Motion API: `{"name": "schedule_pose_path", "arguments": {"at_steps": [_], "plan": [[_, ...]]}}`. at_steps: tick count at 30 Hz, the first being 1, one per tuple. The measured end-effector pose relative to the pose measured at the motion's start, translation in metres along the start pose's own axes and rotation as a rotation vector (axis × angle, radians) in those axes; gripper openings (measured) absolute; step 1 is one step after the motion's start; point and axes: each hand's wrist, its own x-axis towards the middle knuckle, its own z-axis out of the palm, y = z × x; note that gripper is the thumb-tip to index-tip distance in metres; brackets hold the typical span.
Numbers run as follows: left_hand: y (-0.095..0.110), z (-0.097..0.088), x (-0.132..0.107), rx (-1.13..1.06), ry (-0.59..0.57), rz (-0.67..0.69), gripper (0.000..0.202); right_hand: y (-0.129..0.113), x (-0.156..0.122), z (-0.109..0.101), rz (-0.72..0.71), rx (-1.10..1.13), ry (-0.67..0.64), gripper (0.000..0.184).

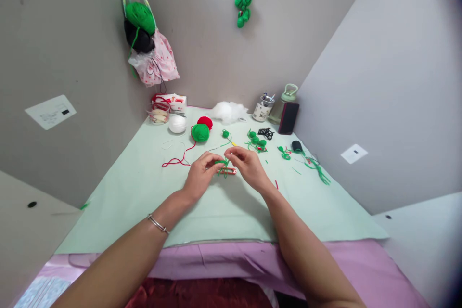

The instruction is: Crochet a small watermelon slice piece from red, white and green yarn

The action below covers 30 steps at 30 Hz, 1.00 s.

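My left hand (202, 172) is closed, its thumb and fingertips pinching a small piece of green yarn work (225, 167) with loose strands hanging down. My right hand (250, 164) meets it from the other side, thumb and forefinger pressed together at the top of the same green yarn. Its exact shape is partly hidden by my fingers. Just below lies a pair of orange-red thread snips (231, 172). Beyond my fingertips are a yellow-handled crochet hook (234, 144) and a small green crocheted ball (225, 134) with a yarn tail.
Green (200, 133), red (205, 122) and white yarn balls (177, 124) sit back left. White stuffing (229, 112), a pen cup (263, 109), a bottle (279, 109) and a phone (288, 118) stand along the back. Green crocheted pieces (257, 141) lie to the right.
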Motion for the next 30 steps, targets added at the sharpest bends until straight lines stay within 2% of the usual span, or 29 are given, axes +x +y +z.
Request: {"name": "schedule_pose_path", "arguments": {"at_steps": [4, 8, 18, 30], "plan": [[-0.0010, -0.0006, 0.0010, -0.036, 0.022, -0.020, 0.014, -0.0006, 0.0013, -0.0027, 0.017, 0.033, -0.020, 0.038], [-0.0019, -0.0003, 0.0016, -0.075, 0.040, -0.014, 0.017, -0.0022, -0.0001, -0.0028, 0.056, 0.067, -0.106, 0.038], [-0.0017, -0.0025, 0.0012, -0.009, 0.060, 0.125, 0.009, -0.0011, 0.0002, 0.0014, 0.116, 0.167, -0.113, 0.046], [-0.0083, -0.0047, 0.0020, 0.076, -0.026, 0.191, 0.003, -0.0084, -0.0006, -0.0027, 0.174, 0.209, -0.176, 0.041]]}}
